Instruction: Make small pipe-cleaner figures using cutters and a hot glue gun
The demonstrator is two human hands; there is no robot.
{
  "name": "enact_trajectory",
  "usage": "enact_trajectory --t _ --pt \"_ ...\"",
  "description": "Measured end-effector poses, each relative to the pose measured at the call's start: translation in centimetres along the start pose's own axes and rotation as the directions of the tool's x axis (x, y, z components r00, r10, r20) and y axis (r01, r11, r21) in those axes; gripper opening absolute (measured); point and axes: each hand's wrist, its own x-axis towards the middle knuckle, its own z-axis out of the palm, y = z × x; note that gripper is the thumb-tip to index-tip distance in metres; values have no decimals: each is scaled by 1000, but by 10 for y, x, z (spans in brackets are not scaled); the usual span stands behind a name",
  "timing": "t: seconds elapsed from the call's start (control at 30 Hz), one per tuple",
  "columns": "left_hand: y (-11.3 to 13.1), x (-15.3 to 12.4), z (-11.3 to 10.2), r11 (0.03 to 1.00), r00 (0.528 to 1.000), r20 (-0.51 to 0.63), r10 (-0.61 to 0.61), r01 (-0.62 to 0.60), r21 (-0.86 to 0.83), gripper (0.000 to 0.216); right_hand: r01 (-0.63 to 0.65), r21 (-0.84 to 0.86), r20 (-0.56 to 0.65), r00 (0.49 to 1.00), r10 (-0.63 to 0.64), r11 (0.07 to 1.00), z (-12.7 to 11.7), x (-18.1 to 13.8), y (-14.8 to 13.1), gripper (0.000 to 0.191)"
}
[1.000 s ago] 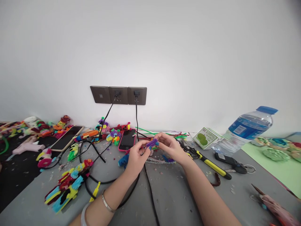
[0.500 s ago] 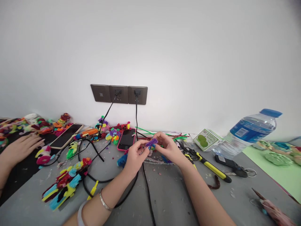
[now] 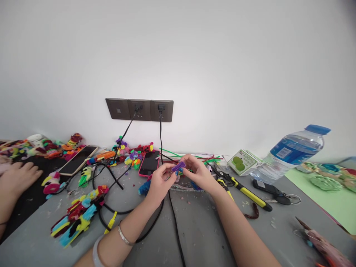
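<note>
Over the middle of the grey table, a short folded piece of purple pipe cleaner point(image 3: 178, 166) is pinched between my two hands. My left hand point(image 3: 162, 182) closes its thumb and fingers on the near left end. My right hand point(image 3: 197, 173) grips the other end with thumb and forefinger. Small blue spots show at the fingertips. Just beneath lies a silvery pipe cleaner point(image 3: 189, 191), with a fuzzy blue piece point(image 3: 144, 188) beside my left hand.
Black cables point(image 3: 175, 222) cross the table. Pipe-cleaner figures point(image 3: 78, 218), phones point(image 3: 149, 163) and another person's hand point(image 3: 20, 180) are to the left. Yellow-handled pliers point(image 3: 251, 194), a small green-and-white box point(image 3: 241, 162), keys point(image 3: 282, 196) and a tilted water bottle point(image 3: 292, 152) lie right.
The purple pipe cleaner has turned slightly between my fingers. On the left, the other person's hand has drawn back toward the edge of the view.
</note>
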Motion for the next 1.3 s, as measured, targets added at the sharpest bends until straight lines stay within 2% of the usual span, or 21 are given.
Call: enact_trajectory --t 0.37,0.67,0.9,1.3 --pt "1 -1 2 1000 999 20 -30 30 -3 18 -30 119 67 997 22 992 -1 -1 -3 21" --pt "5 -1 2 1000 998 57 -18 19 -9 10 -47 135 70 997 37 990 -1 -1 -6 20" --pt "6 -3 2 998 998 33 -56 56 -14 13 -53 146 88 995 41 988 -2 -1 -8 21" --pt "6 -2 0 999 997 71 -41 44 -32 16 -41 150 93 995 27 988 -5 -2 -9 21"
